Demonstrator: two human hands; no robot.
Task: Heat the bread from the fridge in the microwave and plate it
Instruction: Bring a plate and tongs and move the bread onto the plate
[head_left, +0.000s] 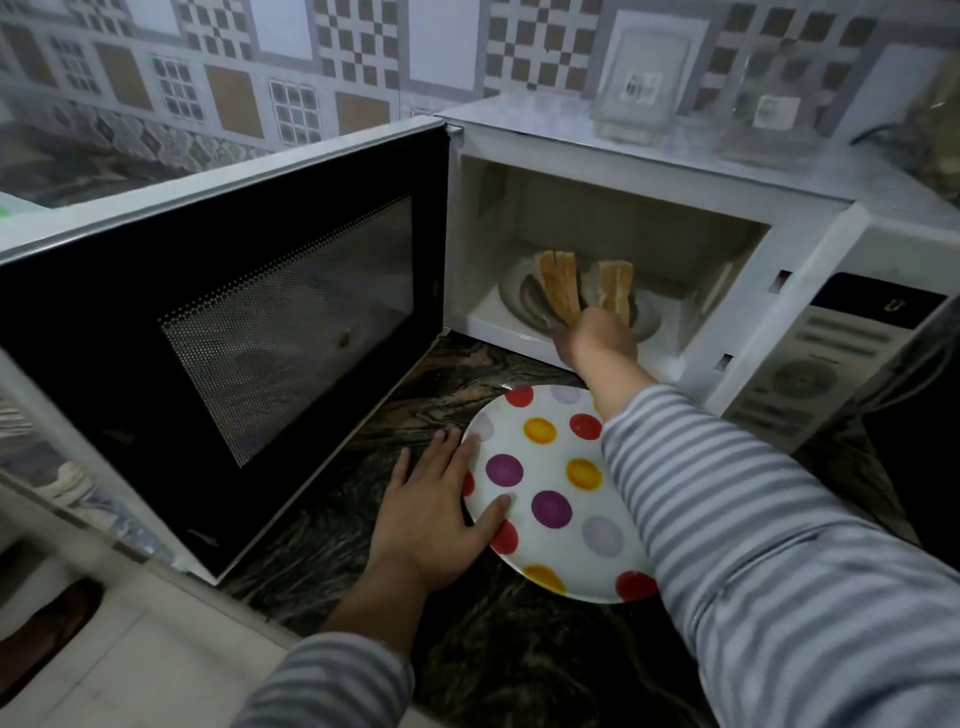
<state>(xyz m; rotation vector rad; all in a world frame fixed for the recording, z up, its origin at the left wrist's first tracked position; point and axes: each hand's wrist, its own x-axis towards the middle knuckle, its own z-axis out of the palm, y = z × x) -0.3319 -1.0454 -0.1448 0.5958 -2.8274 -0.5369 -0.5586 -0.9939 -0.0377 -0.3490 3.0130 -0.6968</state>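
Marbled dark counter (467, 649) carries the spotted plate (550, 488) directly below the open microwave (613, 171), so the transfer path is short. Left hand (436, 514) lies flat, fingers straight, thumb and fingertips resting on the plate rim — probably to steady it for loading. Right hand (597, 340) reaches into the cavity and grips the bread (561, 286), several slices held on edge above the glass turntable (519, 304) — its fingers are mostly hidden behind the hand. Door (234, 332) stands swung fully left, clear of both arms.
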